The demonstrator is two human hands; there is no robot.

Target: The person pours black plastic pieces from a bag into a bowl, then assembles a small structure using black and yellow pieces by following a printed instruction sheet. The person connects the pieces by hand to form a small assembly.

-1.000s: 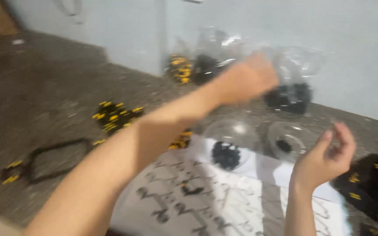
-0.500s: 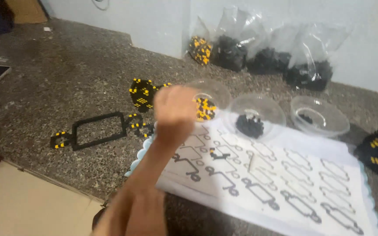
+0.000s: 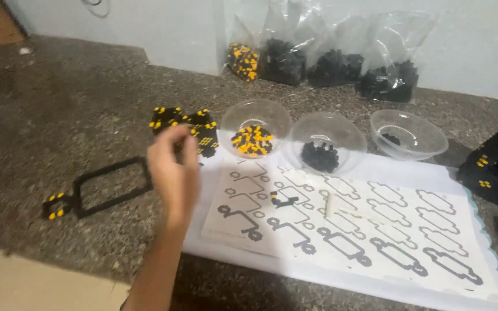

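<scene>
Curled and blurred, the left hand [image 3: 174, 170] has its fingertips drawn together, but I cannot tell whether they pinch a bead or nothing. It hangs above the stone counter [image 3: 59, 103], just beside a pile of black-and-yellow pieces [image 3: 203, 129] and left of the pattern sheet [image 3: 376, 230]. A small started piece [image 3: 283, 199] lies on the sheet, near the bowl of yellow and black beads [image 3: 253, 140] and the bowl of black beads [image 3: 320, 156]. The work looks like bead-by-bead assembly, barely begun; any placing calls for a fine, steady pinch. The right hand is out of view.
</scene>
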